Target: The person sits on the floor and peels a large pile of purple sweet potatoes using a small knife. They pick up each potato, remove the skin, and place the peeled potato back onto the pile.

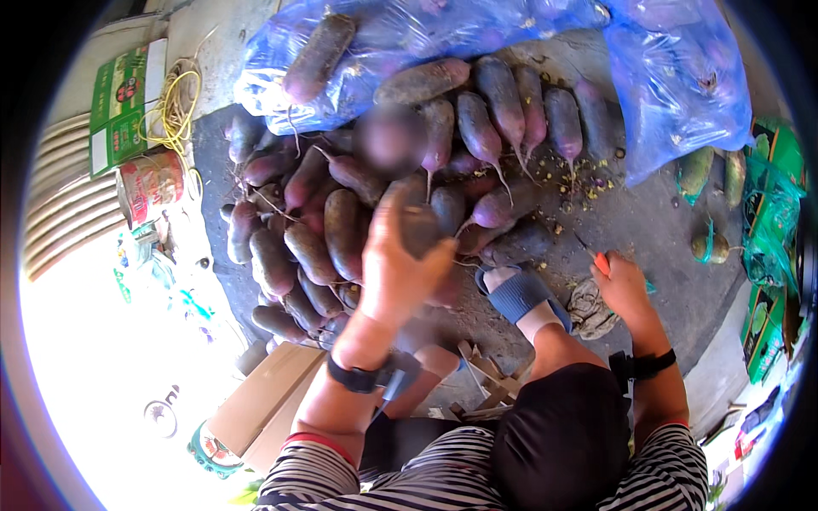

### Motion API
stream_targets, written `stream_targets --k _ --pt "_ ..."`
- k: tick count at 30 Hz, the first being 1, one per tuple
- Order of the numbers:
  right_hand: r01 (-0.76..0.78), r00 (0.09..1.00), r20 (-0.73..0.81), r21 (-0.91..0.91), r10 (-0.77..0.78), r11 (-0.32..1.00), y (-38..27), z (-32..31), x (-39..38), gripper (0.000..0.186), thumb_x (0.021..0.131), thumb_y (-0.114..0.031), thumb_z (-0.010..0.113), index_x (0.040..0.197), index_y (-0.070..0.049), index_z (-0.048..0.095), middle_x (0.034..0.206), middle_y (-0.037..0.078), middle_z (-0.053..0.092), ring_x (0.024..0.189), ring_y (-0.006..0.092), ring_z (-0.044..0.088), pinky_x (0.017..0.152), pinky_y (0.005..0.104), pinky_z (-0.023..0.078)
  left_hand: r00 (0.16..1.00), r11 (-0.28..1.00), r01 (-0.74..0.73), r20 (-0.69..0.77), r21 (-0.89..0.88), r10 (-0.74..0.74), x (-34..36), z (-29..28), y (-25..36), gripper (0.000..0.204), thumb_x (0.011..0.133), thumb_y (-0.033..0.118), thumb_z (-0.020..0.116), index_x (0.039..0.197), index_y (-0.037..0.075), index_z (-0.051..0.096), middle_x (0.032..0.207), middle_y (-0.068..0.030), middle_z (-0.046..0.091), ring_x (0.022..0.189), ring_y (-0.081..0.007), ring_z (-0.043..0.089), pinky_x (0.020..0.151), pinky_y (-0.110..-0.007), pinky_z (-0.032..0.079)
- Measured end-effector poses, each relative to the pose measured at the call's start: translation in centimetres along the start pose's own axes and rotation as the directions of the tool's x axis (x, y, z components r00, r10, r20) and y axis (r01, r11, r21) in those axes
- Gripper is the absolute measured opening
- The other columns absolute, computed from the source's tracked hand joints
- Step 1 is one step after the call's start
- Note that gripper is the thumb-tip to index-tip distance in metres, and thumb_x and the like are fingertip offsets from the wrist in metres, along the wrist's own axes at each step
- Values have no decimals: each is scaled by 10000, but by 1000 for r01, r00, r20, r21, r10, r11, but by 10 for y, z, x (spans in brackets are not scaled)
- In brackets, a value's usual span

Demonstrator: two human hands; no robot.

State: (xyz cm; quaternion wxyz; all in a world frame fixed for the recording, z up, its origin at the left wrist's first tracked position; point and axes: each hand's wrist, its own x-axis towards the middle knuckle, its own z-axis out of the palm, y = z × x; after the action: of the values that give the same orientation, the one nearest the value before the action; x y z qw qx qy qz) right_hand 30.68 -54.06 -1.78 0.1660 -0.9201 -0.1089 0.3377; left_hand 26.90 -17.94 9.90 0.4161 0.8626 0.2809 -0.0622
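Over the middle of a heap of long dark purple radishes, my left hand is closed around one radish, its fingers and thumb on either side. Most of that radish lies behind the hand. My right hand, to the right, grips a small knife with an orange handle; its thin dark blade points up and left. The knife is apart from the radishes. Several radishes with thin tail roots lie in a row beyond the left hand.
Blue plastic bags lie along the far side, one radish resting on them. Crumpled cloth is beside my sandalled foot. Green cartons stand right; a cardboard box and a tin are left.
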Motion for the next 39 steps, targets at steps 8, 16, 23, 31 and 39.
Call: stream_targets --k 8,16,23,31,39 --pt "48 999 6 79 -49 996 -15 0 2 254 886 -259 727 939 -32 626 800 236 664 775 471 643 658 518 508 996 698 49 -85 714 17 82 -124 -83 556 916 311 653 1414 98 527 1412 -206 500 1238 -425 542 990 -500 490" --pt "52 998 -41 157 -46 986 -18 -1 -1 233 868 -242 741 919 -42 631 784 217 672 746 450 656 637 507 516 995 653 -82 28 753 93 169 -62 -63 466 917 404 611 1232 65 664 1305 -192 626 1202 -380 605 996 -504 495" --pt "29 999 -24 152 -26 988 -18 -2 -6 241 876 -247 735 905 -40 615 802 216 672 771 450 654 649 505 516 654 727 -319 696 608 -296 196 -25 17 735 780 526 757 1169 -85 632 1053 -233 688 967 -320 688 790 -428 567" --pt "98 995 -41 249 -91 964 -27 7 -1 230 877 -237 732 909 -46 608 788 215 658 764 457 642 640 506 503 916 862 -40 363 505 -170 153 -50 -46 738 770 229 766 1375 -72 467 1186 -175 629 1063 -240 617 917 -356 503" --pt "93 996 -30 241 -89 966 -15 5 -5 229 869 -216 736 926 -33 613 797 222 656 757 460 635 636 508 494 997 994 76 18 -80 -75 0 -94 -79 832 750 38 770 1480 -38 380 1351 -166 564 1237 -239 557 1069 -357 444"
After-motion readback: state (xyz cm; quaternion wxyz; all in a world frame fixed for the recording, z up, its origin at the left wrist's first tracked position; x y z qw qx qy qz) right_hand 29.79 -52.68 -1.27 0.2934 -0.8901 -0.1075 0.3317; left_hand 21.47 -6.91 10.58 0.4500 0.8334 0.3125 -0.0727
